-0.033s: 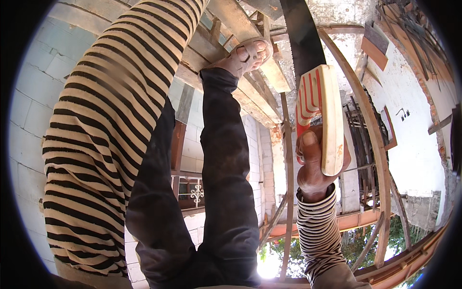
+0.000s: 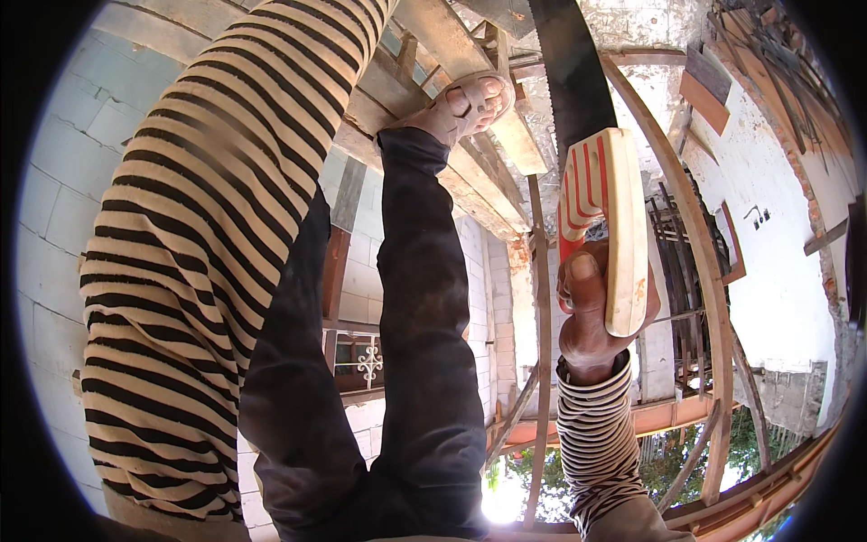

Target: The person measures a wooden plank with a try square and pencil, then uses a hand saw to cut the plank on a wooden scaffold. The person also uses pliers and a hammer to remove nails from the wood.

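Observation:
My right hand (image 2: 589,303) is wrapped round the handle (image 2: 626,226) of a handsaw, cream with red stripes. The dark toothed blade (image 2: 576,86) runs up from the handle and out past the top edge, so its tip is hidden. Near the blade's upper left lies a grey board end (image 2: 508,13); whether the teeth touch it I cannot tell. Across the left side reaches my left arm in a black-and-tan striped sleeve (image 2: 208,208). It leaves the top of the view, and the left hand is out of sight.
One sandalled foot (image 2: 461,108) rests on rough wooden planks (image 2: 483,185), high above the ground. A pale block wall (image 2: 72,181) stands at the left. Wooden poles (image 2: 713,298) rise at the right, before a white wall (image 2: 781,271) and stacked timber (image 2: 777,72).
My right hand and the saw have shifted slightly down and to the right, toward me. The left sleeve has moved a little to the right near the top.

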Tool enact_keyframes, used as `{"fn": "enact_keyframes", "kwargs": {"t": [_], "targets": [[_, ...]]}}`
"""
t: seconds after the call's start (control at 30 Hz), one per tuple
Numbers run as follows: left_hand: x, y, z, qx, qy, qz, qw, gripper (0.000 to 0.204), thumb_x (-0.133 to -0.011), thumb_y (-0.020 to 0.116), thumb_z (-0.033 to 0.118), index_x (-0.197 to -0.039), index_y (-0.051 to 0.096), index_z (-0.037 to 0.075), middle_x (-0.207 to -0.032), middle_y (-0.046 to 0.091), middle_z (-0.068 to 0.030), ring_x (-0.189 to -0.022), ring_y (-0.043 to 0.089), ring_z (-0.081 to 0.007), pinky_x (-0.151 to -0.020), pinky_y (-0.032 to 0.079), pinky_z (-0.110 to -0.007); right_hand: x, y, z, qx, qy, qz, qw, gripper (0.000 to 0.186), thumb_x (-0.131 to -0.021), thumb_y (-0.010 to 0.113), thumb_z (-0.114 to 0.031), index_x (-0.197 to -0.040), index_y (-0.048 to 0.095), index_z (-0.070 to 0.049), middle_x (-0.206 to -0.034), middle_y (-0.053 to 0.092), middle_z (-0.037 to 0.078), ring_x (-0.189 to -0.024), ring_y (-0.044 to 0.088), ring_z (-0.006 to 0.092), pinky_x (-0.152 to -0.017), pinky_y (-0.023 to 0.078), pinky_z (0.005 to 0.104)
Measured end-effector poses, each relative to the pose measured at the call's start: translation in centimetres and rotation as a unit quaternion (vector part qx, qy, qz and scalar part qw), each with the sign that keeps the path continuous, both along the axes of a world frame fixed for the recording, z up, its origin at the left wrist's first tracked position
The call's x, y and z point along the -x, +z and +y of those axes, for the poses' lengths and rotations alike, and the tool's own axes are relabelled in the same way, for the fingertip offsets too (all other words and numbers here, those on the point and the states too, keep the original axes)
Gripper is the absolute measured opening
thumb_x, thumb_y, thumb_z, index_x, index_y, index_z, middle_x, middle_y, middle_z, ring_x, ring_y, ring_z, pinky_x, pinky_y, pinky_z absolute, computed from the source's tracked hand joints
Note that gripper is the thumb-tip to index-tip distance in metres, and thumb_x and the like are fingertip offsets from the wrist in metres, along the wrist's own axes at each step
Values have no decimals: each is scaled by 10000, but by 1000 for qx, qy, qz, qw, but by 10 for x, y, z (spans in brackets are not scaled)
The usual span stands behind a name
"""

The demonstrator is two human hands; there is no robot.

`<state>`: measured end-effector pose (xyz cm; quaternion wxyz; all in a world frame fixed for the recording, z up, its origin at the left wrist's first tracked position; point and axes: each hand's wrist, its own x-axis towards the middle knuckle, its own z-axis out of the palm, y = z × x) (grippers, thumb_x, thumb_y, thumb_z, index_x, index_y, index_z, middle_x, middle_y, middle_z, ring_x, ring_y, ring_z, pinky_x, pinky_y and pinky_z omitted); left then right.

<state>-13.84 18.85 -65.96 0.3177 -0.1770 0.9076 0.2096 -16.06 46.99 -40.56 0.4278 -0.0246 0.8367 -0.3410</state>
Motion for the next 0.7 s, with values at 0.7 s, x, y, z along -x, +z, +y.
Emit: {"fn": "enact_keyframes", "kwargs": {"t": [0.7], "targets": [[4,0,6,-14,41,-3,999,670,-908,581,640,-1209,754,66,-1301,670,-173,-1318,493,-376,-1154,245,-610,-3,31,19,36,126,23,991,226,-865,748,-134,-949,682,66,-607,593,46,-497,550,133,-478,425,278]]}}
